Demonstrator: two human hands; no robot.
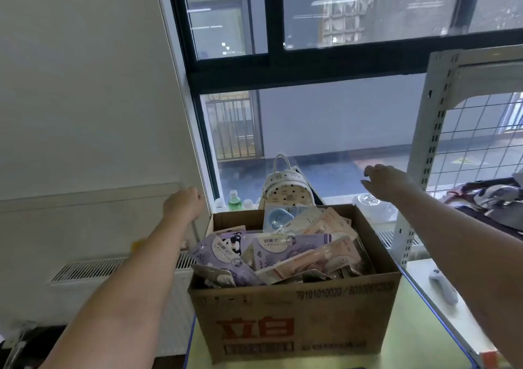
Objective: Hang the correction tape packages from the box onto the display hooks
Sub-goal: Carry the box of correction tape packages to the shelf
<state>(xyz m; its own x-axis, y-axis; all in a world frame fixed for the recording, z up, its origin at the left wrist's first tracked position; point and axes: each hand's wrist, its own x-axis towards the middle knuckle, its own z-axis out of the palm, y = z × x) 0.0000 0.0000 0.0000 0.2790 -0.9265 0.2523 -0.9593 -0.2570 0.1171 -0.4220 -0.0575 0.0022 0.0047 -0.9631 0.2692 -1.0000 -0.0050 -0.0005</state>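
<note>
The correction tape packages (283, 249) lie heaped in the cardboard box (294, 320) on the desk (418, 337). The left hand (182, 203) and right hand (386, 179) hover empty, fingers loosely curled. Best to pinch one top package by its hang-hole.

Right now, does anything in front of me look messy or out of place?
Yes: the packages are heaped at all angles in the cardboard box, some poking above its rim. Neither the left hand nor the right hand holds anything.
</note>
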